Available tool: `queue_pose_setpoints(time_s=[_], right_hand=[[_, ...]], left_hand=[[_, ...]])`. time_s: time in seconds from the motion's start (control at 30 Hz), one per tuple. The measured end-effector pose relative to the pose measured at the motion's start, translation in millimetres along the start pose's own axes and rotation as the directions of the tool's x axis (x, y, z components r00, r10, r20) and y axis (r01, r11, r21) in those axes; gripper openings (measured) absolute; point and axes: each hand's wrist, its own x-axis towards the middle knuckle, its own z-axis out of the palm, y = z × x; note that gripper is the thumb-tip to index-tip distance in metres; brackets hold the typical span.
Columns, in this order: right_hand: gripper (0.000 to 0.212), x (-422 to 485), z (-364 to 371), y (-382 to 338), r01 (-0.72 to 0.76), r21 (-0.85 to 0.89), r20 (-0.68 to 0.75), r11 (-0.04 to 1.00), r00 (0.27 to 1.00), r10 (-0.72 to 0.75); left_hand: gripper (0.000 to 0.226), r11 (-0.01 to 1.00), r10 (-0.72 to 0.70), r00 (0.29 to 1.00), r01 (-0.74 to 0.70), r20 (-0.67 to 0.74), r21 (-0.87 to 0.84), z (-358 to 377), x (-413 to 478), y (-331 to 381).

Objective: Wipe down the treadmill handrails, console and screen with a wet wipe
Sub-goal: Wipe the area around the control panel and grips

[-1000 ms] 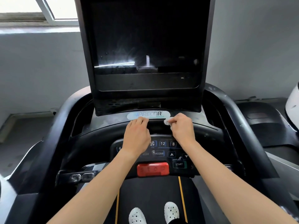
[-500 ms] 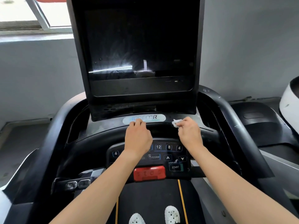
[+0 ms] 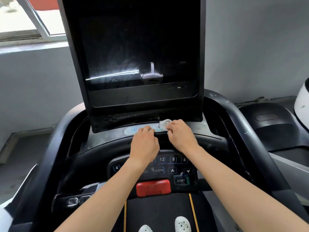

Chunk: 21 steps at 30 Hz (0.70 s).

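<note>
A person's right hand [image 3: 181, 137] pinches a crumpled white wet wipe [image 3: 165, 123] against the right end of the pale brand label [image 3: 133, 130], just under the treadmill's dark screen [image 3: 137, 47]. The left hand [image 3: 144, 144] rests just beside it, bent fingers on the console [image 3: 103, 148] ledge, holding nothing. Below the wrists sit the keypad and a red stop button [image 3: 153, 187]; black handrails [image 3: 247, 139] curve along both sides.

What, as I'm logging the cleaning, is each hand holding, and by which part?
Right hand pinches the bunched wet wipe by its near edge; left hand holds nothing.
</note>
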Motion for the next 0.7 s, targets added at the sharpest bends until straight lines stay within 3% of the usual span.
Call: queue_pose_setpoints(time_s=[0.2, 0.47, 0.7], right_hand=[[0.031, 5.2, -6.7, 35.0, -0.252, 0.026, -0.122, 0.967, 0.96, 0.253], [0.024, 4.6, 4.8, 9.6, 0.08, -0.071, -0.051, 0.994, 0.995, -0.083], [0.03, 15.1, 3.8, 17.1, -0.023, -0.105, -0.074, 0.994, 0.997, 0.015]], left_hand=[[0.03, 0.998, -0.024, 1.0, 0.024, 0.0, 0.055, 1.0, 2.4, 2.6], [0.027, 0.999, -0.029, 1.0, 0.029, -0.003, 0.034, -3.4, 9.0, -2.7], [0.031, 0.992, -0.122, 0.991, 0.123, -0.052, 0.004, -3.8, 12.0, -24.4]])
